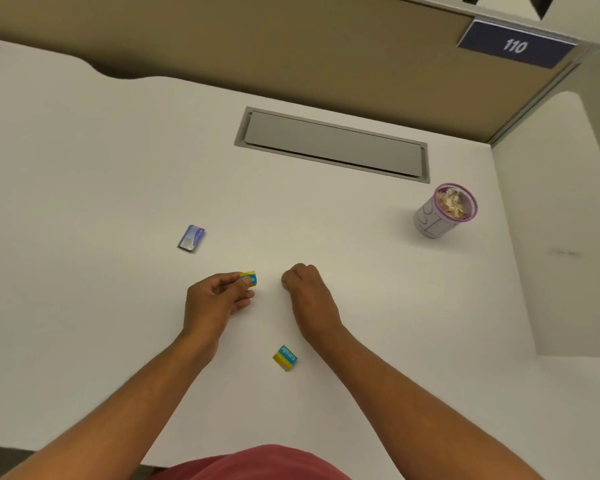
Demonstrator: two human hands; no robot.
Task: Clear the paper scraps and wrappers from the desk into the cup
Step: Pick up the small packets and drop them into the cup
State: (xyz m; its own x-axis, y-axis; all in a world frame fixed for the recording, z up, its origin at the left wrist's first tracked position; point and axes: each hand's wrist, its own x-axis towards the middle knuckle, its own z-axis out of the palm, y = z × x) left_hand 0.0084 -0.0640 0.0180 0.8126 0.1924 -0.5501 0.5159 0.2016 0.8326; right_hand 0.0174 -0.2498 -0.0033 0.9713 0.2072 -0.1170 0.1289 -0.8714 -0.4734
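The worktop (118, 168) is a smooth, matt white laminate. Its inset hatch (333, 145) looks like matt grey plastic (or painted metal; hard to tell). The cup (433, 220) appears to be paper, stuffed with crumpled paper scraps (452, 204). The purple wrapper (191, 238) has a glossy sheen.

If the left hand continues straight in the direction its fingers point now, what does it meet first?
The left hand pinches a blue-yellow wrapper and points toward the right hand, which is curled on the desk. That hand would likely come first, though their heights are unclear.
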